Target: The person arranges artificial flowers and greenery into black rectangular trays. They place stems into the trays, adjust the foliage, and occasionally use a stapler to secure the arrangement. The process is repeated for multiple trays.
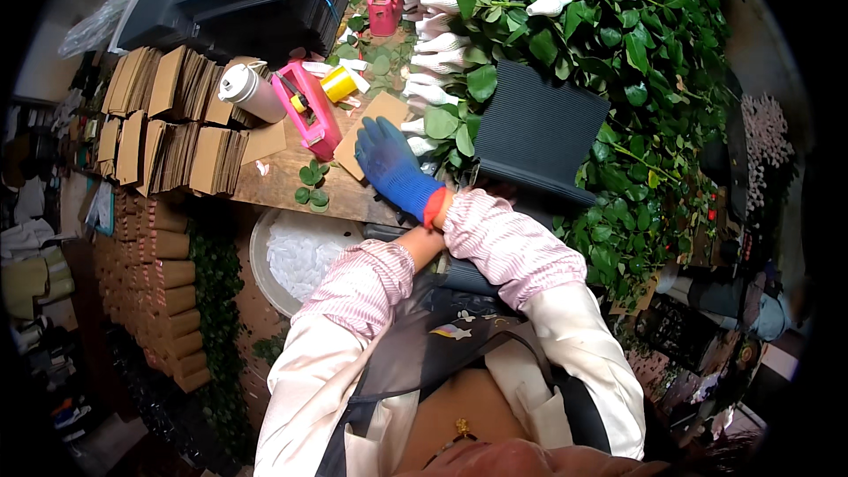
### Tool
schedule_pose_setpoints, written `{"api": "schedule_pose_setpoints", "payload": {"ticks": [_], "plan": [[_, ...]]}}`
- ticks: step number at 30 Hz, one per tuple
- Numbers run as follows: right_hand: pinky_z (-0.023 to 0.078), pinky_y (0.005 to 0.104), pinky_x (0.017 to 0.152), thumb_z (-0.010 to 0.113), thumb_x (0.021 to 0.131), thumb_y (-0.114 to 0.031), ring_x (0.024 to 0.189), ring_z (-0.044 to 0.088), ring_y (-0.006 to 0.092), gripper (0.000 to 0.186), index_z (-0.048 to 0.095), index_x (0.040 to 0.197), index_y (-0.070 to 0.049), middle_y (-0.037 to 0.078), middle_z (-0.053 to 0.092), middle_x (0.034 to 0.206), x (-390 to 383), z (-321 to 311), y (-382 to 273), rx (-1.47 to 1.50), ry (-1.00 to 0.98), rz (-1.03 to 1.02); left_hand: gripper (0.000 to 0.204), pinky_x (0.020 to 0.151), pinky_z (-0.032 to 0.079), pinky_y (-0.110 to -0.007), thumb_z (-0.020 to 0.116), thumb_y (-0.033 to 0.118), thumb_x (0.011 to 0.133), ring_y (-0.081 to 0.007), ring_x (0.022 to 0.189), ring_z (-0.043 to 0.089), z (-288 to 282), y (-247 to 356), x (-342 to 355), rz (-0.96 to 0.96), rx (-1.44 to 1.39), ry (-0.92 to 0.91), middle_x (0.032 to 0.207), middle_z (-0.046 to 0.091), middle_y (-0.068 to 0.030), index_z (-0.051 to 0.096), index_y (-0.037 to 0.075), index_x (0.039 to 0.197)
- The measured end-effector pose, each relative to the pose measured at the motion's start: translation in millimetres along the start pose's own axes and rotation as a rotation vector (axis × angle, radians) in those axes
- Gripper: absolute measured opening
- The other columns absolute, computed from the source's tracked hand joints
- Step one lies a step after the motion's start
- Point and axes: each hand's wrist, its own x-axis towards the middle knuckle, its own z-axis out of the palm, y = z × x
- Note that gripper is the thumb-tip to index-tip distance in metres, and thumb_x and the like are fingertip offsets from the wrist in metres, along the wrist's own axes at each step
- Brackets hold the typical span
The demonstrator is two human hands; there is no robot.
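While the right hand (395, 166) is lying open over the card (387, 107) on the table (358, 201), apparently gripping nothing, the left is hiding, its state unclear. Nets (442, 42) are already capping leafy stems (552, 42), but the sheet (541, 124) is lying unwrapped, seemingly unfinished.

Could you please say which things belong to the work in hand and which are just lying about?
Probably in use:
blue-gloved right hand, over flat tan cardboard;
white-netted buds with green leafy stems;
black ribbed sheet;
bright-pink plastic tape dispenser.

Probably lying about:
pale bottle with white lid;
loose green leaf sprig;
clear plastic bag.
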Motion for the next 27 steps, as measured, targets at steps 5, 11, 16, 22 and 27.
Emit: {"api": "schedule_pose_setpoints", "payload": {"ticks": [5, 11, 16, 22, 27], "plan": [[0.045, 0.0407, 0.102, 0.056, 0.090, -0.018, 0.120, 0.055, 0.0277, 0.019, 0.064, 0.105, -0.011, 0.009, 0.062, 0.121, -16, -60, 14, 0.223, 0.023, -0.180, 0.057, 0.115, 0.034, -0.050, 0.066, 0.049, 0.090, -0.0305, 0.136, 0.048, 4, 3, 2, -0.022, -0.062, 0.010, 0.143, 0.056, -0.0116, 0.060, 0.014, 0.134], [0.056, 0.0380, 0.077, 0.070, 0.090, -0.025, 0.094, 0.071, 0.0279, 0.035, 0.068, 0.125, -0.017, 0.009, 0.072, 0.115, -72, -241, 52, 0.557, 0.041, -0.049, 0.053, 0.115, 0.035, -0.049, 0.067, 0.045, 0.090, -0.0292, 0.138, 0.046, -40, 24, 4, -0.035, 0.080, -0.133, 0.142, 0.057, -0.0107, 0.061, 0.015, 0.133], [0.057, 0.0325, 0.070, 0.070, 0.095, -0.030, 0.080, 0.071, 0.0227, 0.027, 0.071, 0.110, -0.008, 0.008, 0.072, 0.089, -188, -219, 101, 0.904, -0.271, 0.632, 0.051, 0.110, 0.041, -0.050, 0.069, 0.041, 0.085, -0.0294, 0.135, 0.049, -13, 16, 17, -0.085, -0.049, -0.133, 0.136, 0.061, -0.0110, 0.064, 0.015, 0.128], [0.058, 0.0268, 0.061, 0.068, 0.098, -0.033, 0.075, 0.072, 0.0146, 0.035, 0.068, 0.116, -0.002, 0.005, 0.070, 0.088, -223, -173, 127, 1.389, -0.638, 1.231, 0.049, 0.117, 0.033, -0.051, 0.059, 0.033, 0.088, -0.0330, 0.133, 0.051, 13, -3, 12, 0.163, 0.250, 0.075, 0.134, 0.063, -0.0144, 0.065, 0.005, 0.129], [0.058, 0.0277, 0.060, 0.068, 0.098, -0.038, 0.072, 0.072, 0.0150, 0.041, 0.070, 0.116, -0.002, 0.007, 0.073, 0.089, -235, -143, 122, 1.453, -0.569, 1.327, 0.046, 0.119, 0.029, -0.054, 0.059, 0.030, 0.089, -0.0347, 0.132, 0.051, 3, 5, 14, 0.120, 0.218, -0.014, 0.134, 0.063, -0.0156, 0.065, 0.003, 0.126]]}}
